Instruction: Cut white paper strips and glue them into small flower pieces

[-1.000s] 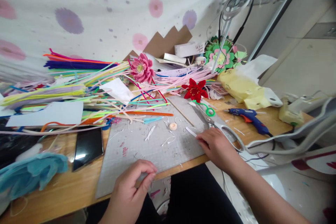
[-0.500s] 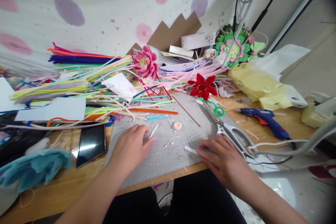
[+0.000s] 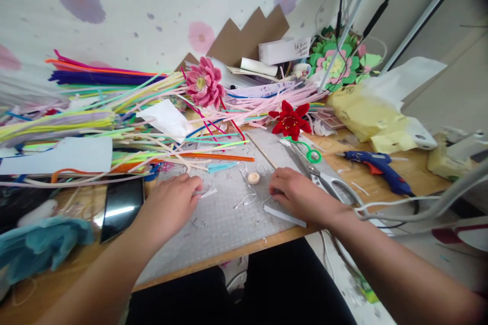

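Note:
My left hand [image 3: 171,208] rests on the grey cutting mat [image 3: 224,228], its fingers pinched on short white pipe-cleaner pieces [image 3: 208,192]. On the mat's right part my right hand [image 3: 297,195] lies with curled fingers, pressing on a white strip [image 3: 284,216] near its edge. Between the hands lie bent white wire pieces [image 3: 247,198] and a small round cream disc [image 3: 253,177]. Large scissors [image 3: 324,180] lie just right of my right hand.
A heap of coloured pipe cleaners [image 3: 95,117] fills the back left. A pink flower [image 3: 204,81], a red flower [image 3: 290,119], a blue glue gun [image 3: 375,165], a dark phone [image 3: 122,205], teal fluff [image 3: 38,244] and yellow bags [image 3: 362,117] surround the mat.
My left hand came up from the table's front edge onto the mat and took the white pieces. My right hand slid left and further onto the mat.

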Tool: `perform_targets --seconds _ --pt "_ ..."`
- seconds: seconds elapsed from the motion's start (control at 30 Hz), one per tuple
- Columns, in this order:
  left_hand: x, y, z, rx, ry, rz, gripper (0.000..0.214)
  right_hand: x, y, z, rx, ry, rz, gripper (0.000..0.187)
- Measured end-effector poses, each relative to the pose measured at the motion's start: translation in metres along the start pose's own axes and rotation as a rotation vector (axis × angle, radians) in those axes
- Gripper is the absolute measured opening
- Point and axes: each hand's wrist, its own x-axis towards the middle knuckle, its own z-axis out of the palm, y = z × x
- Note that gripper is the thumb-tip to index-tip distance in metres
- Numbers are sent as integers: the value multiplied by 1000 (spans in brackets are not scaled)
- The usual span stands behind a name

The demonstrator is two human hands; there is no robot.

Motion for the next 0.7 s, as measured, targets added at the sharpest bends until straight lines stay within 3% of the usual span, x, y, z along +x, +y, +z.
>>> perform_targets --seconds 0.1,0.2,0.27,0.37,0.57,0.7 --pt "1 6 -9 -1 74 20 13 5 -3 -5 -24 -37 -1 11" --pt "8 31 -10 -95 106 60 14 6 -6 -8 -5 -16 11 13" --pt "14 52 -5 -215 69 130 12 7 -8 -12 64 21 12 13" --pt "19 74 8 -224 68 183 16 10 -10 -19 175 96 -38 11" --pt "18 79 27 -226 131 200 9 28 -3 -36 189 227 -86 13" --pt "17 78 26 -226 125 249 18 49 10 -39 112 115 -17 14"
